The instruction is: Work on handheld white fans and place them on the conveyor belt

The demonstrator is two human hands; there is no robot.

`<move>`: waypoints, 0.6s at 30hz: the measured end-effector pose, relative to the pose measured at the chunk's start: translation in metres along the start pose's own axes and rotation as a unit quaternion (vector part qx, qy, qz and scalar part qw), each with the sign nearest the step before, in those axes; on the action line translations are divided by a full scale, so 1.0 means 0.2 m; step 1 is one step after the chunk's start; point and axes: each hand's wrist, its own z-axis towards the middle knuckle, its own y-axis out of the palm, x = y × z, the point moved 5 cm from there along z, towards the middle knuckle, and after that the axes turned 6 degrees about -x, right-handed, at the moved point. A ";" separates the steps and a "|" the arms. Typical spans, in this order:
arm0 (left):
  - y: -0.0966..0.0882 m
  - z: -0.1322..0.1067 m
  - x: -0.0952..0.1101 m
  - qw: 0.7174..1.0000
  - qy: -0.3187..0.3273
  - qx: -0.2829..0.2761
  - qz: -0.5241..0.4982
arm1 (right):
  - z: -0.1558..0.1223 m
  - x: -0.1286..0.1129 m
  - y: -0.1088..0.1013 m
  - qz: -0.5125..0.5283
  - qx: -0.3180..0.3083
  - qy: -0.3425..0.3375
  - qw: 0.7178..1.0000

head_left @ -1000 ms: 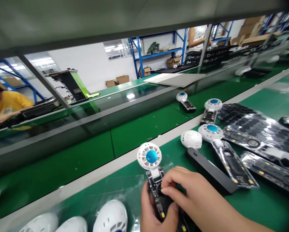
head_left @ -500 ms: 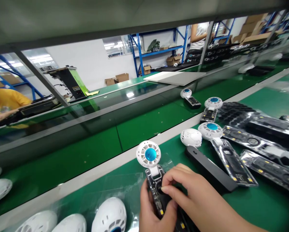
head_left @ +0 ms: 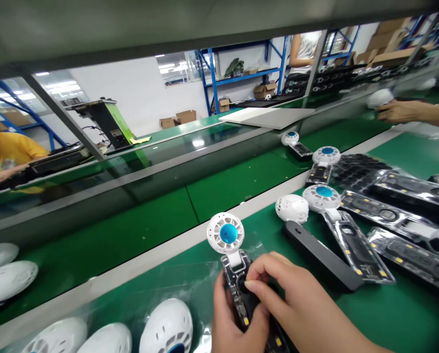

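My left hand [head_left: 236, 318] is wrapped round a device with a round white vented head [head_left: 226, 233], a blue disc at its centre and a clear-fronted black body showing small yellow squares. The head points away from me. My right hand [head_left: 278, 289] has thumb and forefinger pinched against the dark round spot on the body. Anything between those fingertips is hidden. Right of my hands lie a black bar-shaped part [head_left: 320, 255], a white ball-like head [head_left: 292, 208] and a similar device [head_left: 357, 247].
More clear-fronted bodies [head_left: 418, 260] lie at right, near black textured sheets [head_left: 359, 171]. White domed heads [head_left: 167, 323] sit at lower left by clear film. Beyond the pale rail runs a green conveyor [head_left: 160, 220] carrying devices. A co-worker's hand [head_left: 396, 110] reaches in at upper right.
Pieces on the conveyor have shifted rightward and away. A co-worker's hand has come in at upper right, at a white-headed piece. My hands stay nearly still on the device.
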 end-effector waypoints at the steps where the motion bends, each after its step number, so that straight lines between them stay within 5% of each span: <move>1: 0.00 0.00 0.00 1.000 0.001 0.001 -0.001 | 0.00 0.00 0.00 -0.002 0.002 -0.003 1.000; 18: 0.00 0.01 -0.02 1.000 0.026 0.000 0.000 | 0.00 -0.01 -0.01 -0.090 0.007 -0.053 0.994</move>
